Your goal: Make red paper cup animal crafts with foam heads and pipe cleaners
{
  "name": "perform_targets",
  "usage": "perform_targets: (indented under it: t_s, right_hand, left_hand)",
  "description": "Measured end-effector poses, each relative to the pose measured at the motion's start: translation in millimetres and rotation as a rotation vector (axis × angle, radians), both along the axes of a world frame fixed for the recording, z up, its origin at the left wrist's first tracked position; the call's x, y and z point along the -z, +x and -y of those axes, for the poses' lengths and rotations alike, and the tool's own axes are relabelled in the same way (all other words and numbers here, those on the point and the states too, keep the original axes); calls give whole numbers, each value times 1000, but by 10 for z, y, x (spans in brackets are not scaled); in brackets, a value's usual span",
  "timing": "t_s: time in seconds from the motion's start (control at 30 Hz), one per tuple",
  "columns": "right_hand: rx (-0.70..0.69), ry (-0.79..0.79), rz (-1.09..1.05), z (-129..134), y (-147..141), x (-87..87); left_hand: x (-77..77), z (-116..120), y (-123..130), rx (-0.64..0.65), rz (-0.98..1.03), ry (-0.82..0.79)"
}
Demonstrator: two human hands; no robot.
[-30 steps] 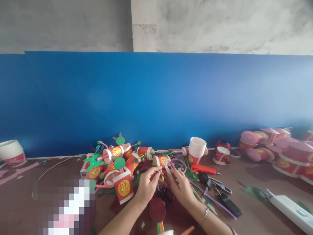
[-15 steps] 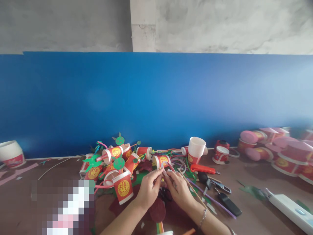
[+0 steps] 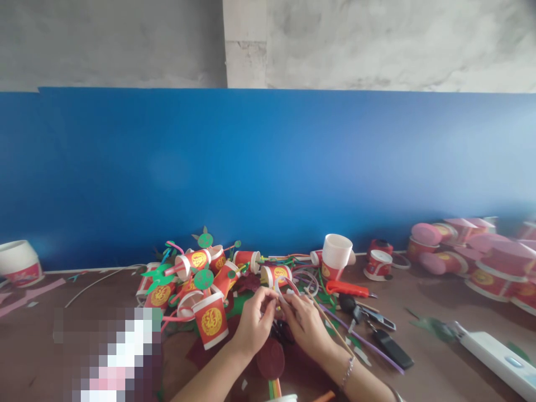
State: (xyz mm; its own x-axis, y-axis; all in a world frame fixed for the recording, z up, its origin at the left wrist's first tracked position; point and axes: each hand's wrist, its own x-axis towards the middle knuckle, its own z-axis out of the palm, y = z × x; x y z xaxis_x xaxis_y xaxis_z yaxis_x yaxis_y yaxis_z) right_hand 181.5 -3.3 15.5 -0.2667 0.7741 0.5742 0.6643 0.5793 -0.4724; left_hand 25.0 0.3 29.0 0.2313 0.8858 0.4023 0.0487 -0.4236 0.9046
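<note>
Left hand (image 3: 254,322) shifted; right hand (image 3: 307,322) pinches white strip (image 3: 277,287), little room before cup (image 3: 272,274).

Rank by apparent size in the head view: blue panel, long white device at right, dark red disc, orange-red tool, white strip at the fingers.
1. Blue panel
2. Long white device
3. Dark red disc and orange-red tool: unsure; tool longer, disc broader
4. White strip, partly hidden

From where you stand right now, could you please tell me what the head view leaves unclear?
Head view:
White strip: lower end hidden by the right hand.
Left hand: any grip too small to tell.
Scissors: partly hidden by the right hand.
Bottom cup: cut off by lower edge.
Pink-topped cups: blurred.
Lower-left patch: pixelated.
</note>
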Motion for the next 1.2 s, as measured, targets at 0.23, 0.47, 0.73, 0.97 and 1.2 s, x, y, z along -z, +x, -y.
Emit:
perform_targets:
  t_s: [0.23,0.47,0.73,0.97,1.2]
  right_hand:
    - [-37,57,25,14,-6,-15]
    - [-37,32,19,54,-23,-98]
    - [47,21,-105,70,-51,-122]
    - [52,-64,-305,114,-121,-145]
    - [-25,-249,-616,139,-188,-187]
  left_hand:
    - [0,-13,7,-64,-62,18]
    - [-22,-24,-8,-103,-115,47]
    - [-8,-2,-20,-74,-174,108]
    - [-17,23,-35,-112,-230,213]
    - [-65,75,-15,-96,-144,199]
